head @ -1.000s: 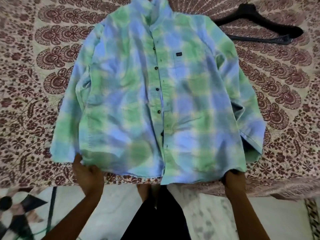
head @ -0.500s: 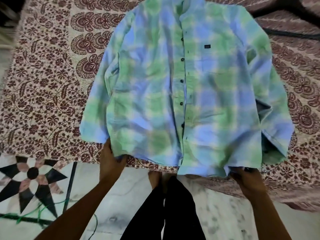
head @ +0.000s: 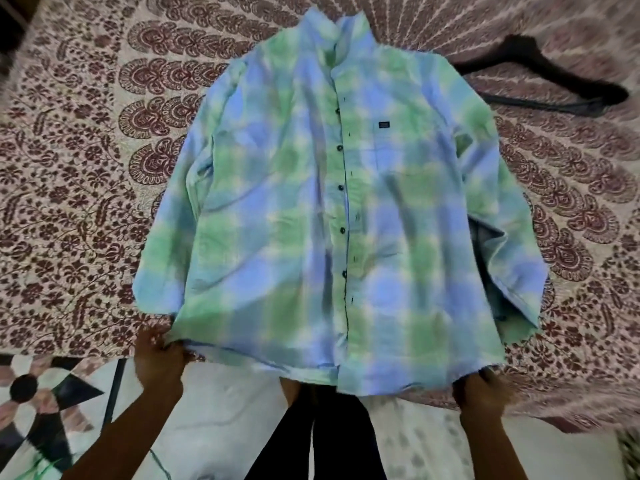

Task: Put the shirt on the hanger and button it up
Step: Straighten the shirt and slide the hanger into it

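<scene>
A green and blue checked shirt (head: 329, 202) lies flat and face up on the bed, collar away from me, sleeves folded along its sides. Dark buttons run down its front; whether they are fastened I cannot tell. My left hand (head: 157, 358) pinches the hem's left corner. My right hand (head: 479, 393) grips the hem's right corner, its fingers partly under the cloth. A black hanger (head: 554, 88) lies on the bed beyond the shirt's right shoulder, apart from both hands.
The bed is covered by a cream sheet with a maroon floral print (head: 69, 202). Its near edge runs just past the hem. Below it is a pale tiled floor (head: 214, 427) with a dark star pattern at left, and my dark-trousered legs (head: 332, 438).
The camera swung, so the shirt shifted in view and the hanger is fully back in view. Both hands stay on the hem corners, pulled wider apart, and the hem lies flatter.
</scene>
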Action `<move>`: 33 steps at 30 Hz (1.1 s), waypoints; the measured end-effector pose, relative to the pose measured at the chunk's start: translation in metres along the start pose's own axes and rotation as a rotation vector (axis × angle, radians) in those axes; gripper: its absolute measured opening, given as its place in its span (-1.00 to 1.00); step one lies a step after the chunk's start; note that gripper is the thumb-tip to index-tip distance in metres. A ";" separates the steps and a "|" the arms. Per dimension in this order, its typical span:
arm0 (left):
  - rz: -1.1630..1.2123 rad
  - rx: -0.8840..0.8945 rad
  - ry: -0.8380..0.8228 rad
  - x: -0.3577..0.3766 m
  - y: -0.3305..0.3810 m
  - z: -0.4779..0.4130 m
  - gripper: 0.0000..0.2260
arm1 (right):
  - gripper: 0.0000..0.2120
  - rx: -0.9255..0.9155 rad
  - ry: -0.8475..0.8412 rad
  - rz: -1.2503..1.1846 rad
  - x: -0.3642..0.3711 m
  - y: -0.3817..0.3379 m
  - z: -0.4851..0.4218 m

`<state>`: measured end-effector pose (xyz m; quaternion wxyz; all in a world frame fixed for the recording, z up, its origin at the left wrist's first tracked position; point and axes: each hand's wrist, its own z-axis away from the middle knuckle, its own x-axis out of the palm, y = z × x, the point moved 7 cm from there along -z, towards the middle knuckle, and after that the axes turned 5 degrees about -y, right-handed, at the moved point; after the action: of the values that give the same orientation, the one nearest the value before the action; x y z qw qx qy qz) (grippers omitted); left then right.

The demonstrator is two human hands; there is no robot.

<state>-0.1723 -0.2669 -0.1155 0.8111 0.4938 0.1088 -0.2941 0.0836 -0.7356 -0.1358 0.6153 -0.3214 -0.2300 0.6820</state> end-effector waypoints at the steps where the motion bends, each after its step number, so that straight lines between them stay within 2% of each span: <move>1: -0.086 0.053 -0.001 -0.004 0.001 0.002 -0.76 | -0.66 0.094 0.118 -0.001 -0.009 0.009 -0.004; 4: -0.408 0.206 -0.069 -0.009 0.006 0.007 -0.83 | -0.88 0.103 0.323 0.193 -0.026 0.005 -0.002; 7: -0.547 0.245 -0.077 -0.011 0.007 0.008 -0.73 | -0.73 -0.003 0.459 0.332 -0.021 -0.012 -0.001; 8: -0.606 0.343 -0.064 -0.010 0.012 0.009 -0.68 | -0.67 -0.114 0.527 0.383 -0.014 -0.027 0.005; 10: -0.773 0.654 -0.070 0.002 0.032 0.020 -0.58 | -0.51 -0.381 0.616 0.682 0.015 -0.063 0.024; 12: -0.895 0.928 -0.136 0.018 0.049 0.032 -0.71 | -0.38 -0.681 0.472 0.972 0.058 -0.080 0.034; 14: -0.931 1.015 -0.234 0.028 0.053 0.030 -0.81 | -0.41 -0.941 0.128 1.115 0.102 -0.067 0.041; 16: -0.889 0.906 -0.214 0.017 0.046 0.015 -0.82 | -0.60 -1.060 -0.262 1.120 0.136 -0.043 0.056; 17: -0.853 0.834 -0.184 0.005 0.041 0.007 -0.84 | -0.62 -1.060 -0.406 1.155 0.149 -0.030 0.065; 19: -0.852 0.747 -0.113 -0.018 0.030 -0.002 -0.88 | -0.44 -1.061 -0.551 1.377 0.171 -0.004 0.078; 21: -0.893 0.731 -0.062 -0.031 0.025 -0.002 -0.89 | -0.37 -1.033 -0.562 1.533 0.185 0.009 0.079; 23: -0.936 0.807 -0.015 -0.029 0.033 0.007 -0.82 | -0.47 -0.993 -0.507 1.413 0.187 0.000 0.072; 24: -0.954 0.870 -0.014 -0.021 0.041 0.015 -0.77 | -0.58 -0.931 -0.527 1.297 0.186 -0.007 0.070; 26: -0.942 1.058 -0.153 0.014 0.053 0.040 -0.71 | -0.83 -0.781 -0.525 1.081 0.178 -0.021 0.060; 27: -0.909 1.175 -0.287 0.038 0.057 0.057 -0.70 | -0.85 -0.684 -0.519 0.980 0.173 -0.026 0.055; 30: -0.957 1.475 -0.645 0.112 0.046 0.107 -0.66 | -0.74 -0.524 -0.413 0.640 0.155 -0.045 0.044; 31: -1.029 1.506 -0.704 0.134 0.037 0.116 -0.59 | -0.67 -0.480 -0.374 0.462 0.149 -0.050 0.040; 33: -1.199 1.450 -0.776 0.168 0.019 0.118 -0.45 | -0.55 -0.356 -0.311 0.024 0.139 -0.056 0.037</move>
<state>-0.0395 -0.4245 -0.1219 0.0146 0.6010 -0.1367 -0.7873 0.0905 -0.5878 -0.0918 0.4980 -0.3186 -0.4349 0.6792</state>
